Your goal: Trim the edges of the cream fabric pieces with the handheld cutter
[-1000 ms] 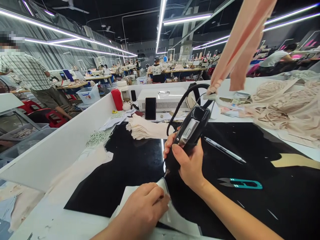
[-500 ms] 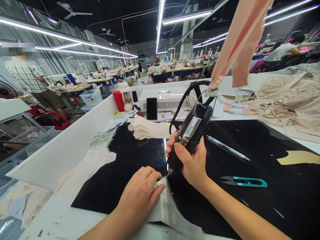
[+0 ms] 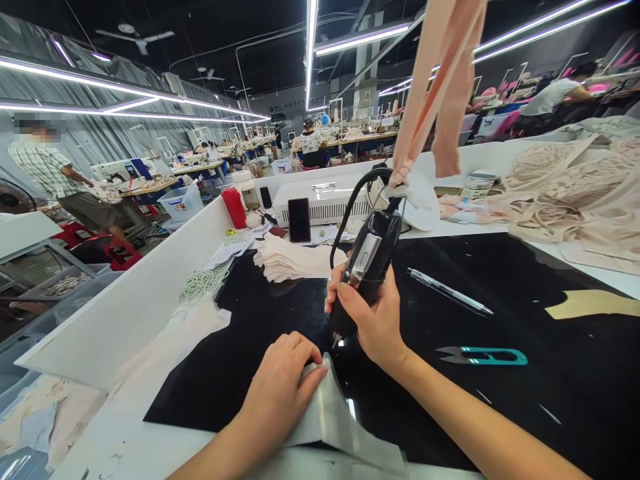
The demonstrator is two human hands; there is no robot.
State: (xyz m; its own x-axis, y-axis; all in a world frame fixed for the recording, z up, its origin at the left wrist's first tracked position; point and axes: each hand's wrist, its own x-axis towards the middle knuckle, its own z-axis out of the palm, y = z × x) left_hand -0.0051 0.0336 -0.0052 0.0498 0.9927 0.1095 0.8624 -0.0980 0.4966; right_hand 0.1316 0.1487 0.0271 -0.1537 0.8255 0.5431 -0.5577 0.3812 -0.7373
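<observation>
Fingers [image 3: 350,303] of the right hand [image 3: 375,327] clench a black corded handheld tool [image 3: 365,267], tip poised just above the pale fabric piece [image 3: 330,417] that the left hand [image 3: 280,393] presses flat on the black surface [image 3: 500,280]. The step looks like edge trimming; next, steady tip guidance along that edge.

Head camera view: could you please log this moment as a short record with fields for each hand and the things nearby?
Right hand: gripping a black handheld corded tool, tip pointing down at the fabric edge
Left hand: pressing flat on a pale grey fabric piece
Surface: black worktable mat
Right of the tool: silver pen; teal thread snips
Behind: stack of cream fabric pieces; white box unit; red bottle
Overhead: peach fabric strip hanging above the tool
</observation>
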